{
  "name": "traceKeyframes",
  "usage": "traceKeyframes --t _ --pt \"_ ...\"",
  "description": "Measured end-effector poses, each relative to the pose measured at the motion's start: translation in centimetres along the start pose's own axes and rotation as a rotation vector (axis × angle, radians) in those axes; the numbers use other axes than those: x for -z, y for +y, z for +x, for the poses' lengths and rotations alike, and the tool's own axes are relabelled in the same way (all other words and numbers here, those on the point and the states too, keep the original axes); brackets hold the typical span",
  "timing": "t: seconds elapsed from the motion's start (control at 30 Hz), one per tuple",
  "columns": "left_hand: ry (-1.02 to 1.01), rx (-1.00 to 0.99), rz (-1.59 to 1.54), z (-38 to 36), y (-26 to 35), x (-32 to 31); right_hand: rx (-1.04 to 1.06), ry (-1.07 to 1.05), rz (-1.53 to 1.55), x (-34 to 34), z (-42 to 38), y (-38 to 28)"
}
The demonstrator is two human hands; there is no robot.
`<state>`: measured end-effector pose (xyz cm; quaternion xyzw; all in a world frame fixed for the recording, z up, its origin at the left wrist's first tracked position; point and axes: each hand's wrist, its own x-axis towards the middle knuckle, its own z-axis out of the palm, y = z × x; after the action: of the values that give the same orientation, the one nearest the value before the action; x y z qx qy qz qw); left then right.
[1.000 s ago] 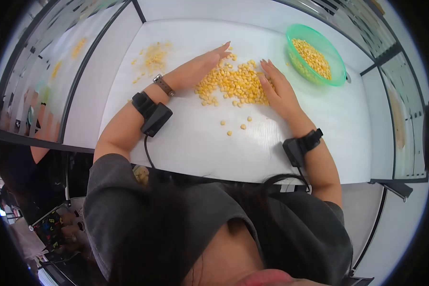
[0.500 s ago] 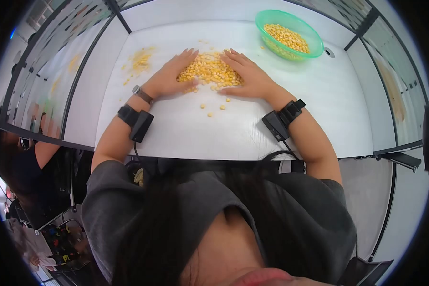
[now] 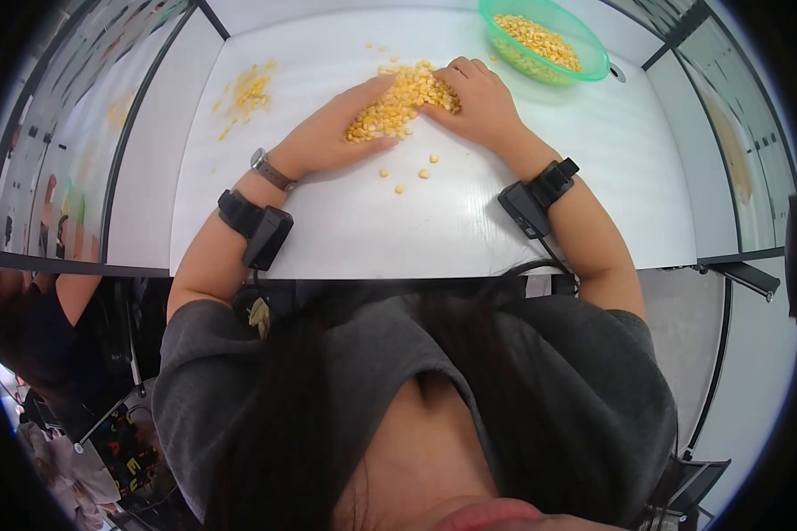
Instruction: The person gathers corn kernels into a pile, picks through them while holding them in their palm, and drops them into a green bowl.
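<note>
A heap of yellow corn kernels [image 3: 398, 104] lies on the white tabletop between my two hands. My left hand [image 3: 341, 126] rests along the heap's left side, fingers stretched out and thumb apart, touching the kernels. At the right end, my right hand [image 3: 482, 102] cups round the kernels with fingers bent and spread and the thumb on the near side. Some fingertips are hidden among or behind the kernels. A few loose kernels [image 3: 423, 174] lie nearer to me.
A green translucent bowl [image 3: 604, 69] of kernels stands at the back right. Smaller yellow bits [image 3: 248, 91] are scattered at the left. White panels with dark frames enclose the table [image 3: 354, 230]. Another person's arm [image 3: 78, 296] shows at the far left.
My left hand has moved inward against the kernels. The right hand has shifted toward the heap's far right end, its fingers more bent. The heap now lies more diagonally; the view has tilted down slightly.
</note>
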<state>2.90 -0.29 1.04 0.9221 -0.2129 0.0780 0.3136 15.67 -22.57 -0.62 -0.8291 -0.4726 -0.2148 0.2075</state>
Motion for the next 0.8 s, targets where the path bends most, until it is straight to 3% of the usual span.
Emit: traceKeyframes --t 0.13,0.47,0.67,0.8 --pt "0.060 -0.085 0.055 0.3 0.0 -0.4 0.005 0.031 0.001 -0.2 0.0 -0.1" --pt "0.180 -0.016 0.182 0.6 0.0 0.1 0.013 -0.071 0.009 -0.8 0.3 0.2" --pt "0.258 0.054 0.171 0.6 -0.5 0.2 -0.200 -0.019 0.184 0.2 0.7 0.5" --pt "0.315 0.020 0.153 0.3 -0.9 0.6 -0.398 0.045 0.557 0.0 0.9 1.3"
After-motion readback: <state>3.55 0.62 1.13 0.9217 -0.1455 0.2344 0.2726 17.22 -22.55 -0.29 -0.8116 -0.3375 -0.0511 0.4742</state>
